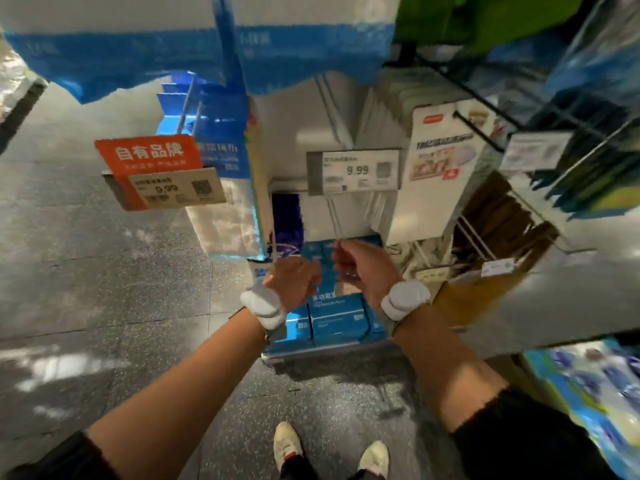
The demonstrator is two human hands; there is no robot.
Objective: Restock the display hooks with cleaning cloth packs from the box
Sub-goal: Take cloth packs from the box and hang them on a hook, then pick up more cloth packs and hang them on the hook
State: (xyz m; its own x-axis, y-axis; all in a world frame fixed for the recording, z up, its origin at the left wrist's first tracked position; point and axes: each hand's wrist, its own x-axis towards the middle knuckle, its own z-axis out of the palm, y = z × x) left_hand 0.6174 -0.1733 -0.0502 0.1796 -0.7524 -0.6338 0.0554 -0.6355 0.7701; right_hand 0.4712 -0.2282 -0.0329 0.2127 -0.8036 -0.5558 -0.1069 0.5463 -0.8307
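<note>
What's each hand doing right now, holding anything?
Left hand: curled loosely above the blue packs, nothing visibly held.
Right hand: fingers partly curled above the same packs; cannot tell if it grips anything.

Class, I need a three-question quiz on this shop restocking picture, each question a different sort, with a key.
1. True or false: the left hand holds a pack.
2. The price on the orange-topped tag reads ____.
3. The blue packs beneath the hands sit: A) on a hook, B) in a box on the floor, C) on a trolley.

Key: 1 false. 2 9.99. 3 B. The right hand is empty too.
</note>
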